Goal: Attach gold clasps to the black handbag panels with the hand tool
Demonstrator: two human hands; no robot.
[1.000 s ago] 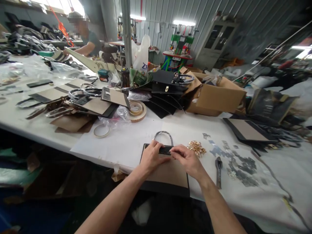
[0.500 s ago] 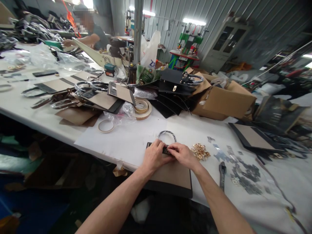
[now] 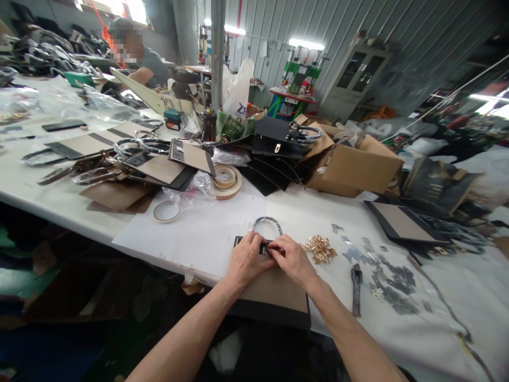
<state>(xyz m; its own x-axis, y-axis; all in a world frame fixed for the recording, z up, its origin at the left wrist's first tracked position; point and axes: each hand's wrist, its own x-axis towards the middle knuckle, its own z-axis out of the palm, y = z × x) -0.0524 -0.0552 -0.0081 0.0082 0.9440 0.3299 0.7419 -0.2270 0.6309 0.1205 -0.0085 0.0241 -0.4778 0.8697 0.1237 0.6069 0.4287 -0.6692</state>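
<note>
A beige and black bag panel (image 3: 274, 294) lies flat on the table before me, its lower edge at the table's front edge. A wrapped, looped bag handle (image 3: 267, 219) stands out from its far, black end. My left hand (image 3: 247, 262) is closed over that end, thumb and fingers gripping the panel near the foot of the handle. Beside it, my right hand (image 3: 292, 259) pinches at the same strip; whatever is between its fingertips is hidden. A heap of small gold-coloured metal fasteners (image 3: 320, 249) lies just right of my right hand.
Flat metal plates (image 3: 400, 281) and a dark hand tool (image 3: 357, 289) lie to the right. Further back are tape rolls (image 3: 226, 183), stacked panels (image 3: 159, 170), a black handbag (image 3: 276, 135) and a cardboard box (image 3: 353, 167). Another person (image 3: 153, 66) sits across the table, far left.
The whole view has shifted slightly, so things appear a little further left. Both hands stay at the panel's far end, with only small finger movement.
</note>
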